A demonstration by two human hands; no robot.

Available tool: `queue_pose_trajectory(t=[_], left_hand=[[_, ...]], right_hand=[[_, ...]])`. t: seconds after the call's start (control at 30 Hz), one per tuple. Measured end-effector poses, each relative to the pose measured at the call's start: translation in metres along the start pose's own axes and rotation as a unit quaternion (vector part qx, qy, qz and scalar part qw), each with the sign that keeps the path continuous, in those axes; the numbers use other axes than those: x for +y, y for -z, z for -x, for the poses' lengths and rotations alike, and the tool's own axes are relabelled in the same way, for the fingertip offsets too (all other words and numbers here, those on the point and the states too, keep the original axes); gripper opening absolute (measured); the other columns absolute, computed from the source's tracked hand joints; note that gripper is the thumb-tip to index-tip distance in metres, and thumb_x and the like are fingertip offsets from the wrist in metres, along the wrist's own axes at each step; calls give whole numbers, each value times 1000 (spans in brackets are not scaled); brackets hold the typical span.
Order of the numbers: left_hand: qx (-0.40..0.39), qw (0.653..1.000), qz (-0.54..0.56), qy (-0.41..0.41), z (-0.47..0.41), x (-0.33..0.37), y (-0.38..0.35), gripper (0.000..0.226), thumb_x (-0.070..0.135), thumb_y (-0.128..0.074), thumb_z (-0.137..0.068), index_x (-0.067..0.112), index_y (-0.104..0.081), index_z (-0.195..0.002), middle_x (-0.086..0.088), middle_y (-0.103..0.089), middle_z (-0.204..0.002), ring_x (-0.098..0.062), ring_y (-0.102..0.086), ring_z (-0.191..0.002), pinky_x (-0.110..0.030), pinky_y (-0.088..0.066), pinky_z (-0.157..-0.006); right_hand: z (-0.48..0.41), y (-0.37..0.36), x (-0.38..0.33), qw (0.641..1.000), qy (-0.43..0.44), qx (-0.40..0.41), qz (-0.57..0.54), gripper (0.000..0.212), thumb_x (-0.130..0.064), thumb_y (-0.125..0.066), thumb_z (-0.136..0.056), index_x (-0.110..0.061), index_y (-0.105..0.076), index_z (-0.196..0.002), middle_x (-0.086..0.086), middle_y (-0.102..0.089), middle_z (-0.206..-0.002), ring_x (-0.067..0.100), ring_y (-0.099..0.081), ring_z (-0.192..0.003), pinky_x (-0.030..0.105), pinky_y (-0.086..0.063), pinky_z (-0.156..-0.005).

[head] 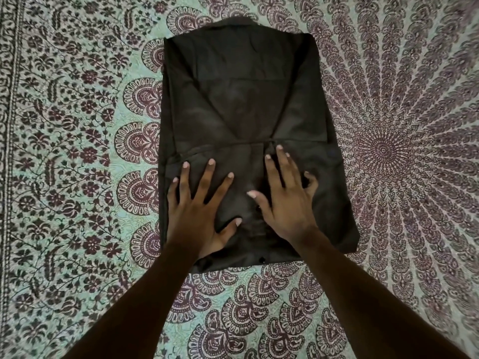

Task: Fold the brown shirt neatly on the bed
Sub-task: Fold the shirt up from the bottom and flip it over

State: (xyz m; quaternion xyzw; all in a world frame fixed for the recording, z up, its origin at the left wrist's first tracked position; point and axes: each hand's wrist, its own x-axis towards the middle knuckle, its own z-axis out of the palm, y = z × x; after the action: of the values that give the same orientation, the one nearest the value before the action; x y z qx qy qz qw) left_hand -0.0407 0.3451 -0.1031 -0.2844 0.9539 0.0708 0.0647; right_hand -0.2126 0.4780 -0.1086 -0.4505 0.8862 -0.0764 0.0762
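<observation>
A: Where was the brown shirt (238,112)?
B: Mid-frame on the patterned bedspread (77,151), folded into a long rectangle.
A: And the hands?
B: Both pressed its lower half. The left hand (199,216) lay flat, fingers (207,177) spread and released. The right hand (287,203) was released too, its outer fingers bent.

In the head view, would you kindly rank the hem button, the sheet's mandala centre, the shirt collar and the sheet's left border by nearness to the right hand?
1. Hem button, at the near edge of the shirt, by the right hand.
2. Mandala centre, on the sheet, rightward.
3. Collar, at the shirt's far end.
4. Left border, far left.
</observation>
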Motion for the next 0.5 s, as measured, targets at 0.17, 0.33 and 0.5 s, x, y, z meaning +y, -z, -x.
queue_pose_trajectory(t=[0.17,0.33,0.5], left_hand=[[1,1000,-1,1,0,0,0,92,83,-45,-83,42,-21,-162,0,-5,-175,-45,-1,-159,-62,-17,-122],[-2,1000,-3,3,0,0,3,93,82,-46,-82,42,-22,-162,0,-4,-175,-46,-2,-158,-62,-17,-122],[-4,1000,-6,4,1,1,2,93,83,-44,-82,43,-19,-162,1,-3,-175,-45,0,-159,-62,-17,-122]], right_hand=[[-11,0,-2,999,-37,19,-19,73,-68,-35,-100,-12,-48,-146,9,-39,-157,27,-38,-143,55,-31,-103],[-13,0,1,997,-46,42,-53,66,-68,-39,-98,-17,-54,-136,9,-45,-152,28,-41,-140,55,-33,-102],[-25,10,3,999,-19,-30,11,61,-81,-34,-92,-47,-48,-140,9,-36,-151,36,-35,-132,62,-35,-98]])
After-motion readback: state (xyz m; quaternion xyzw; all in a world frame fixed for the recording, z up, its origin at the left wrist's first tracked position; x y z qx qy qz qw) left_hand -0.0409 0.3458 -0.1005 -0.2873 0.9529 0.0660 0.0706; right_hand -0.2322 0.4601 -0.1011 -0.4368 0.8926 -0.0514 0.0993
